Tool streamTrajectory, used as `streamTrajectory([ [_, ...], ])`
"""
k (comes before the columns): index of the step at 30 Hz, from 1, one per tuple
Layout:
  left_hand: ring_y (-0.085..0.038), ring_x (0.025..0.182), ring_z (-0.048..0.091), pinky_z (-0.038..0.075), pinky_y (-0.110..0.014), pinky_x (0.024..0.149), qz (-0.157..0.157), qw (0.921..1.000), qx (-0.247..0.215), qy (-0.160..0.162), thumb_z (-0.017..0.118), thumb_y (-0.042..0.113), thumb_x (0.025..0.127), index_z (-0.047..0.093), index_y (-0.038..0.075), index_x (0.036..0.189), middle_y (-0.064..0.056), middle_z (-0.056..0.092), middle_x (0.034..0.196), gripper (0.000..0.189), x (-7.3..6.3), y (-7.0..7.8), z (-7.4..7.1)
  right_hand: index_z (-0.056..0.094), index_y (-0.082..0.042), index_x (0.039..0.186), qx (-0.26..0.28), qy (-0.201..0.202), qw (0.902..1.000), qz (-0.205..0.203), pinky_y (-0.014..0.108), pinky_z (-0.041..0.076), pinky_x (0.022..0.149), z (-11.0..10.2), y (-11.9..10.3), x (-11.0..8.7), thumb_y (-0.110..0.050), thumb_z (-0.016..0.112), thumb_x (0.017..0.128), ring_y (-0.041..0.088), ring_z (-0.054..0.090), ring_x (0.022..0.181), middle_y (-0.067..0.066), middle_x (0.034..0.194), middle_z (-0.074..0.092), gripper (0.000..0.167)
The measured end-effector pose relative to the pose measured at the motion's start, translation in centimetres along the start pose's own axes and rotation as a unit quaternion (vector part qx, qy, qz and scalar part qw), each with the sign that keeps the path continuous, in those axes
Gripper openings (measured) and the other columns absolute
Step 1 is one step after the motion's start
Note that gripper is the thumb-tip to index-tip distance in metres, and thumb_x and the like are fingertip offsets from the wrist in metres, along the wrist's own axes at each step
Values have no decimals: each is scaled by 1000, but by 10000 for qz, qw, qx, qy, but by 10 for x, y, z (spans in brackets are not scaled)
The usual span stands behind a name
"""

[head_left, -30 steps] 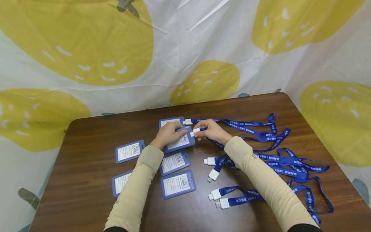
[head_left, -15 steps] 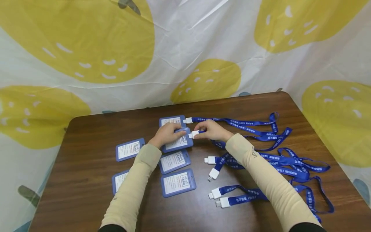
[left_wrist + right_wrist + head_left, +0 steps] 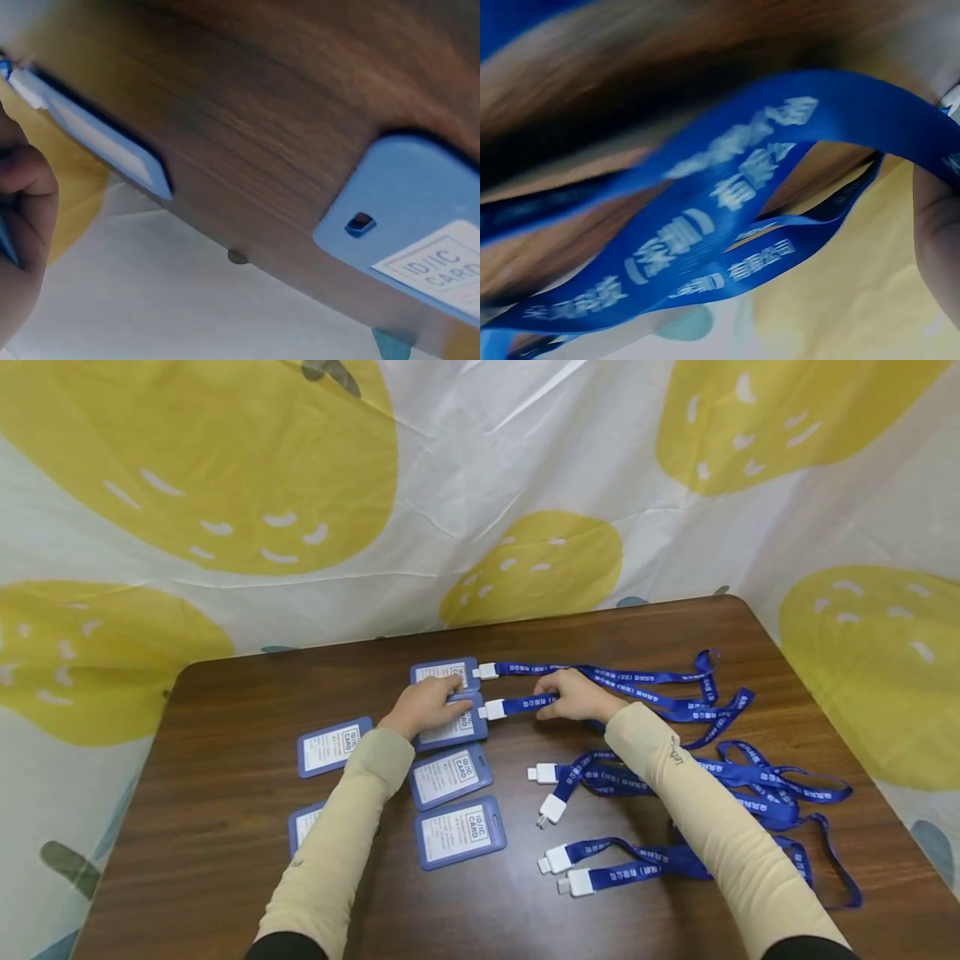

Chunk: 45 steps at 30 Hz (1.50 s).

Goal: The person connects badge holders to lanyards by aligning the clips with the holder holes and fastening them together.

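Head view: two-handed hold over a wooden table (image 3: 213, 827).
Nearest lies a loose badge (image 3: 461, 832); beyond it, the left hand (image 3: 426, 703) grips the ID badge (image 3: 456, 730) between thumb and curled fingers. The right hand (image 3: 576, 695) pinches the blue strap (image 3: 525, 704) of its white clip (image 3: 492, 710). Just behind lies the far badge (image 3: 444, 669).

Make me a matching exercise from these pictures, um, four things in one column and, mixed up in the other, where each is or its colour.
Things
1. Left hand
2. Right hand
3. Lanyard end clips
4. Tabletop

Places and colours
A. Brown wood grain
B. At a blue lanyard strap
C. On a blue ID card holder
D. Mostly white

Right pairs: 1-C, 2-B, 3-D, 4-A.
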<state>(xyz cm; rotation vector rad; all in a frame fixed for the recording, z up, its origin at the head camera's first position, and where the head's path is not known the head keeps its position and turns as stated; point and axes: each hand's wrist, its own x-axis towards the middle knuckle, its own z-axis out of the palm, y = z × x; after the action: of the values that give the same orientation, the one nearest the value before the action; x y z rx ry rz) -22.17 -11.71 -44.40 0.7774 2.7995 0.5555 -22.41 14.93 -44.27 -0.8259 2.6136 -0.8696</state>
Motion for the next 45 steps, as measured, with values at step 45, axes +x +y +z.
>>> streamTrajectory([
  [45, -33, 92, 56, 49, -45, 75, -376, 9910, 1174, 523, 52, 27, 91, 56, -1, 112, -17, 59, 102, 35, -15, -2, 10, 64, 3, 101, -1347, 253, 9891, 541, 47, 43, 87, -19, 21, -30, -10, 69, 77, 35, 56, 97, 18, 101, 63, 27],
])
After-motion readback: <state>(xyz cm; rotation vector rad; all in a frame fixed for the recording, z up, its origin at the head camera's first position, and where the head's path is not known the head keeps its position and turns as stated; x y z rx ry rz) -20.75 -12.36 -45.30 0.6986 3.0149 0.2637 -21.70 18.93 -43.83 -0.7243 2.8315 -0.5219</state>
